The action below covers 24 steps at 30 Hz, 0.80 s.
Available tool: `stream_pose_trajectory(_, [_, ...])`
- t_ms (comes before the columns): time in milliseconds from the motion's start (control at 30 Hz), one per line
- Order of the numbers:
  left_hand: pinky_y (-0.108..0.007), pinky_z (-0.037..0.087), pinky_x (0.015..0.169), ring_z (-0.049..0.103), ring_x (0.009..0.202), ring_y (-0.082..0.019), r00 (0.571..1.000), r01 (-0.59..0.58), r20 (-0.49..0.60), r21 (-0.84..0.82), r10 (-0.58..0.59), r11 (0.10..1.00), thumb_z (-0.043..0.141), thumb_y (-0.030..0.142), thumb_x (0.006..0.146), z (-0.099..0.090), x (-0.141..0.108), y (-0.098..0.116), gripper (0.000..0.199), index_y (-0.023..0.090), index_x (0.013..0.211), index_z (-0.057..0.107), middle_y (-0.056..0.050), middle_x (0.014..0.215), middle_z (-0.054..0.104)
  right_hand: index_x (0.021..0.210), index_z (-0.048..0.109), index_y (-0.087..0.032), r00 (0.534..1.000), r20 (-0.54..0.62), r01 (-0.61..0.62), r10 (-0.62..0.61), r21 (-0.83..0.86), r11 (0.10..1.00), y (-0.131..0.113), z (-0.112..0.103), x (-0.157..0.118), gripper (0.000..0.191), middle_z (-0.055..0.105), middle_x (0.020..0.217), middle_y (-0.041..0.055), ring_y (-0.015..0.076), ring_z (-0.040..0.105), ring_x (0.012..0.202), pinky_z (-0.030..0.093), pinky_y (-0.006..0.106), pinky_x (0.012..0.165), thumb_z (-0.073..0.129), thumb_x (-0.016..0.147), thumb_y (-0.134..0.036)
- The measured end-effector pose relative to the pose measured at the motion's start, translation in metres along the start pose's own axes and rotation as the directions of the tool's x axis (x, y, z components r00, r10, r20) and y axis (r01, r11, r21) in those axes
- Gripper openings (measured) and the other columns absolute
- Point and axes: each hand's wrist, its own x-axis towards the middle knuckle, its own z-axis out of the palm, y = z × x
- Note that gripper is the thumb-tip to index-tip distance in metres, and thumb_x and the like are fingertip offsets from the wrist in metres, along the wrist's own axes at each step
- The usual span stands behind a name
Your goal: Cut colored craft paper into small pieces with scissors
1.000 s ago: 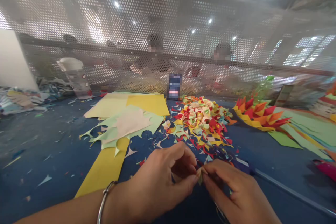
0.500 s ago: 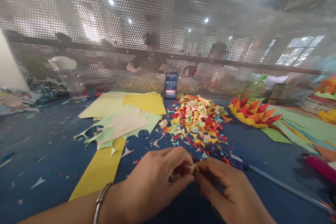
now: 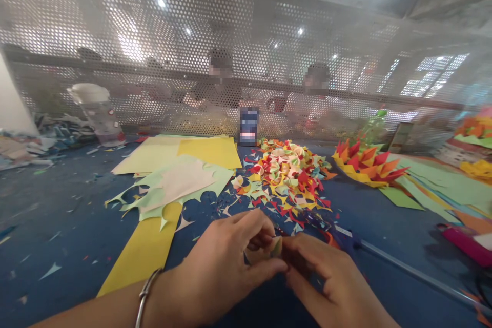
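Note:
Between the fingertips of both hands is a small pale yellow-green paper piece (image 3: pixel 276 247), partly hidden by the fingers. My left hand (image 3: pixel 226 261), with a silver bangle on its wrist, is closed on one side of it. My right hand (image 3: pixel 330 277) has its fingers bent round the other side. Just beyond the hands lies a heap of small folded and cut paper pieces (image 3: pixel 290 164) in red, yellow, cream and green. A dark blue glue gun (image 3: pixel 342 233) with a clear stick lies beside my right hand.
Yellow sheets (image 3: pixel 209 151) and a cut green sheet (image 3: pixel 188 184) lie left of centre. A phone (image 3: pixel 248 127) stands behind the heap. A lidded cup (image 3: pixel 98 113) is far left, a pointed paper ring (image 3: pixel 367 166) right, a magenta object (image 3: pixel 467 243) at far right.
The small paper piece now shows more between my fingertips. My left fingers and thumb have spread a little around it. The view has shifted slightly.

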Motion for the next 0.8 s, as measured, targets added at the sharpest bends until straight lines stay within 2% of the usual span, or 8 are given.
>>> stream_pose_trajectory(200, [-0.026, 0.046, 0.064, 0.059, 0.072, -0.014, 0.999, -0.031, -0.035, 0.101, 0.035, 0.994, 0.059, 0.020, 0.078, 0.0018, -0.0015, 0.0002, 0.008, 0.023, 0.085, 0.055, 0.002, 0.082, 0.064, 0.096, 0.064, -0.021, 1.000, -0.005, 0.016, -0.016, -0.009, 1.000, 0.0005, -0.0008, 0.0002, 0.018, 0.065, 0.082, 0.0026, 0.0168, 0.062, 0.075, 0.049, 0.026, 0.066, 0.049, 0.087, -0.017])
stream_pose_trajectory(400, [-0.024, 0.048, 0.062, 0.060, 0.067, -0.012, 0.998, 0.061, -0.024, -0.058, -0.063, 0.996, 0.053, 0.019, 0.082, -0.0001, 0.0039, 0.0033, 0.005, 0.021, 0.085, 0.056, 0.002, 0.075, 0.065, 0.099, 0.065, -0.022, 0.999, -0.054, -0.008, 0.008, 0.003, 1.000, 0.0048, -0.0027, 0.0003, 0.018, 0.068, 0.082, 0.0011, 0.0142, 0.063, 0.067, 0.050, 0.024, 0.062, 0.051, 0.089, -0.022])
stream_pose_trajectory(533, [-0.023, 0.047, 0.060, 0.059, 0.064, -0.011, 0.997, 0.076, 0.001, -0.143, -0.077, 0.987, 0.053, 0.026, 0.085, 0.0008, 0.0053, 0.0047, 0.006, 0.020, 0.083, 0.056, 0.002, 0.072, 0.063, 0.095, 0.064, -0.021, 0.996, -0.086, -0.013, 0.014, 0.011, 1.000, 0.0052, -0.0043, 0.0029, 0.013, 0.068, 0.081, 0.0010, 0.0141, 0.063, 0.067, 0.049, 0.024, 0.061, 0.053, 0.088, -0.024])
stream_pose_trajectory(800, [-0.023, 0.045, 0.059, 0.057, 0.065, -0.011, 0.997, 0.075, 0.012, -0.174, -0.074, 0.982, 0.054, 0.027, 0.086, 0.0042, 0.0038, 0.0042, 0.007, 0.020, 0.084, 0.056, 0.003, 0.073, 0.062, 0.077, 0.058, -0.021, 0.997, -0.070, -0.028, 0.026, -0.035, 0.999, 0.0009, -0.0028, 0.0008, 0.016, 0.059, 0.065, -0.0020, 0.0122, 0.054, 0.055, 0.043, 0.022, 0.051, 0.049, 0.089, -0.025])
